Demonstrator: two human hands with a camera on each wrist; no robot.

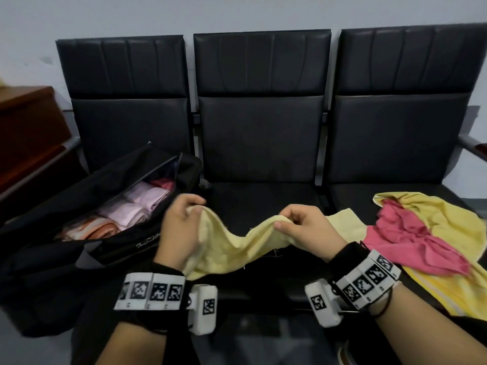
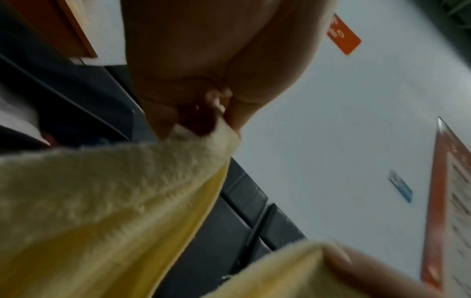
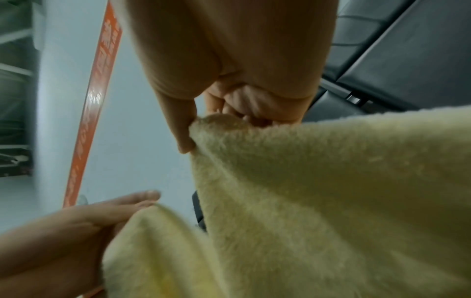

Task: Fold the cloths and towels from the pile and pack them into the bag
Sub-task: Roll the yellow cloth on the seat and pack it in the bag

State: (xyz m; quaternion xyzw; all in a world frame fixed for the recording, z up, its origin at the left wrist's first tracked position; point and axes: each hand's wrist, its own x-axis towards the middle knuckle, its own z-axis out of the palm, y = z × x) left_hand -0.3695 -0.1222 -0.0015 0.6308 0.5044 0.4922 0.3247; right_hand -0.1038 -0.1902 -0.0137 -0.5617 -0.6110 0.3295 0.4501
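A pale yellow towel (image 1: 232,246) hangs slack between the two hands over the middle seat (image 1: 263,201) of a row of black chairs. Ahead of the fingers the seat's dark cushion lies bare up to its backrest; the towel's lower part drapes off the front edge toward the person.

The left hand (image 1: 179,227) pinches the towel's top edge between thumb and curled fingers (image 2: 163,121) (the wrist view shows the hem tucked right at the fingertips). The right hand (image 1: 303,227) grips the same edge further along, thumb pressed against the fold and the other fingers (image 3: 244,104) curled in behind it. The edge sags in a wave between the two grips.

Just left of the left hand sits the bag (image 1: 79,233), black, unzipped, its near rim close to that wrist; rolled pink and orange cloths (image 1: 123,214) fill its opening in a row. Right of the right hand, the pile (image 1: 427,233) lies on the next seat: a pink cloth on a brighter yellow towel, spilling over the front edge.
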